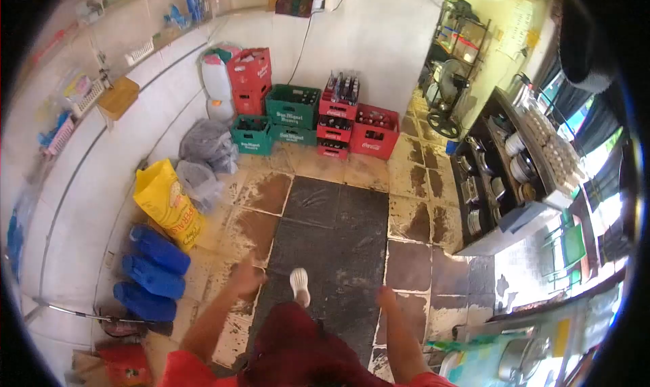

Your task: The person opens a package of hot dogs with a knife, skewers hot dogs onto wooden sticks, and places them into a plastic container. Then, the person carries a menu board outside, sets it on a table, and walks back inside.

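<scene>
My left hand (246, 279) hangs in front of me at the left, over the tiled floor beside the dark mat-like patch (325, 231). It is smeared by motion, and I see nothing held in it. Lower right of centre, my right hand (386, 298) hangs near the dark patch's right edge. Its fingers are hidden, so what it may hold does not show. Between the hands, a foot in a white shoe (300, 287) stands on the dark patch. Neither hand appears to touch anything around it.
Green crates (292, 106) and red crates of bottles (374, 131) stand along the back wall. At the left lie a yellow sack (169, 204), grey plastic bags (208, 147) and three blue containers (154, 275). A dark dish shelf (484, 174) and a fan (450, 82) stand right.
</scene>
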Motion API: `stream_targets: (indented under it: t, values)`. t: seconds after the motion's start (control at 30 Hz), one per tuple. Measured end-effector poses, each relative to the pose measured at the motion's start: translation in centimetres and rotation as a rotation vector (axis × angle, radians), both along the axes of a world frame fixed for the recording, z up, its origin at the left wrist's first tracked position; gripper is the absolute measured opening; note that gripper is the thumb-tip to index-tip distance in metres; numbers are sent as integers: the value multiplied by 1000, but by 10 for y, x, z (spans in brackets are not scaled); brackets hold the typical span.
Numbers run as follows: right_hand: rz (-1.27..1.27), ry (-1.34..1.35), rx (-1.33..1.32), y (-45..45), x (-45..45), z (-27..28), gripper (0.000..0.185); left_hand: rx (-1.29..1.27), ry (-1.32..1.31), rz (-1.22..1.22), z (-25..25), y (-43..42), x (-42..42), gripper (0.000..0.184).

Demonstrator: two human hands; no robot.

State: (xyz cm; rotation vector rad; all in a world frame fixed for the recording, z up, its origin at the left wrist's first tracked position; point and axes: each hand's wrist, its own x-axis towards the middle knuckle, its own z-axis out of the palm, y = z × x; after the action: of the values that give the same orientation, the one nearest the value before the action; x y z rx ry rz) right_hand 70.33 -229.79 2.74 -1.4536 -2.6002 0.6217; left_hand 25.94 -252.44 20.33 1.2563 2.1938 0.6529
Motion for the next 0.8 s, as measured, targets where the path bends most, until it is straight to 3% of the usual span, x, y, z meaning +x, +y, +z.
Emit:
stream_targets:
  t: [0.03, 0.07, 0.13, 0.17, 0.23, 0.27, 0.3, 0.33, 0.4, 0.5, 0.6, 0.7, 0.8]
  values:
    - [-142, 38, -86, 42, -30, 12, 30, 15, -192, -10, 26, 33, -36, 84]
    - [-279, 73, -169, 75, -57, 18, 29, 202, -31, 95, -15, 54, -84, 86]
    - [-307, 88, -287, 110, -82, 15, 27, 206, 48, 140, 30, 114, -142, 86]
    - [-320, 110, -334, 144, -100, 9, 26, 250, 96, 139, 31, 145, -179, 87]
    - [438, -511, 152, 182, -91, -68, 24, 405, 56, 82, 19, 208, -243, 88]
    - [547, -563, 154, 183, -97, -58, 23, 528, -34, 30, 18, 246, -267, 89]
    - [654, -615, 153, 180, -101, -49, 23, 450, 4, 12, 25, 281, -284, 88]
    - [643, -635, -2, 180, -110, -42, 23, 373, 45, -7, 37, 318, -299, 88]
    - [322, -605, -443, 181, -126, -30, 22, 344, 38, -26, 72, 381, -310, 87]
    - [162, -611, -653, 222, -172, -30, 22, 285, 34, -72, 110, 473, -333, 82]
    - [173, -659, -706, 288, -227, -47, 22, 343, -267, -176, 114, 552, -372, 81]
    - [278, -694, -670, 385, -301, -57, 22, 221, -387, -226, 125, 612, -422, 79]
    - [705, -854, -402, 523, -407, -61, 22, 399, -326, -149, 159, 679, -511, 74]
